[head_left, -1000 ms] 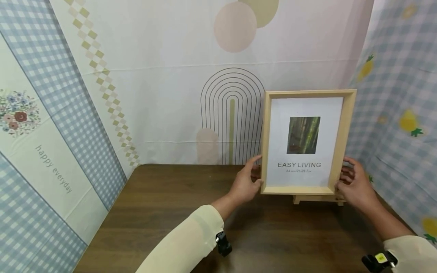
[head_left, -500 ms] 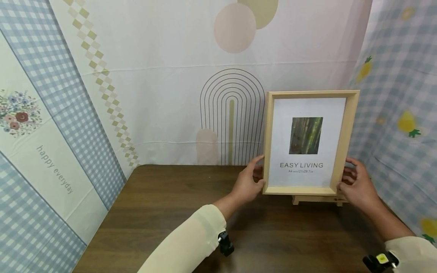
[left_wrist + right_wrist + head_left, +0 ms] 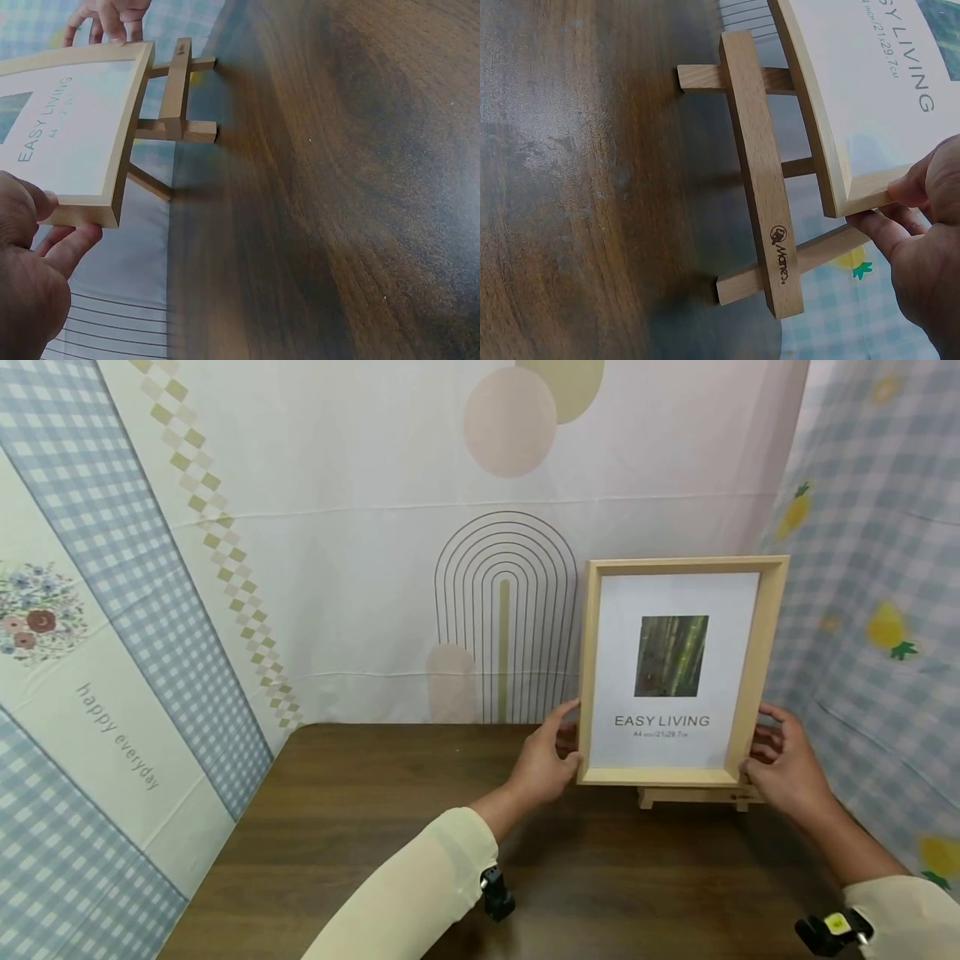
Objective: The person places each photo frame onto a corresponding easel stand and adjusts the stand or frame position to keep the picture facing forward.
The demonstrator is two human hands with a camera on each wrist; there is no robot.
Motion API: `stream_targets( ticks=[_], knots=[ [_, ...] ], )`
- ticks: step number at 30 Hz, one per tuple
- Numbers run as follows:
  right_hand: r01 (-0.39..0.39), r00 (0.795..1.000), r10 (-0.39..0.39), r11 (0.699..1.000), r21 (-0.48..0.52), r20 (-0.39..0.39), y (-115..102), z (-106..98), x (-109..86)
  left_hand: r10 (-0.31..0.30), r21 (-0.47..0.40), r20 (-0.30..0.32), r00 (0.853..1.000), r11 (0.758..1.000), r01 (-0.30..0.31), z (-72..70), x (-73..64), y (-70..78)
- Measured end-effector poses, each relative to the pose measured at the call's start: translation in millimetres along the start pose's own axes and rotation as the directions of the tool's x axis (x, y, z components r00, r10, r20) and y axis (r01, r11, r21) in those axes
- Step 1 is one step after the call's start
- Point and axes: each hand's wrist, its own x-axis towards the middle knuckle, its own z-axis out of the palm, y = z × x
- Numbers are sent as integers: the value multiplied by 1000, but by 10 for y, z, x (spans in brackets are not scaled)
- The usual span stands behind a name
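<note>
A pale wooden picture frame [image 3: 671,775] with a small bamboo photo and "EASY LIVING" print stands upright between both hands. My left hand [image 3: 546,758] grips its lower left side, thumb at the front and fingers along the edge. At the lower right side my right hand [image 3: 787,768] pinches the frame the same way. Behind and below it is a small wooden easel [image 3: 761,180], its feet on the table. In the right wrist view a gap shows between the frame's bottom edge and the easel's crossbar, which carries a printed logo. The frame hides the easel's upper part in the head view.
The brown wood-grain table [image 3: 360,827] meets a pale patterned cloth [image 3: 360,593] at the back. A blue checked cloth [image 3: 885,710] with yellow fruit prints hangs close beside the right hand, and another checked cloth [image 3: 97,552] hangs at the left.
The picture frame and both hands have shifted slightly right over the easel. In the last half second they barely move, and the head view turns a little. Both hands keep their hold.
</note>
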Motion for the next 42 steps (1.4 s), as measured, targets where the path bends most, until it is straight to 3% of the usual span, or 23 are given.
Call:
stream_targets(
  ticks=[42],
  knots=[
    [-5,998,4,1000,-19,-68,129,-89,-12,-26,7,-12,1000,1000,26,224,33,42]
  ],
)
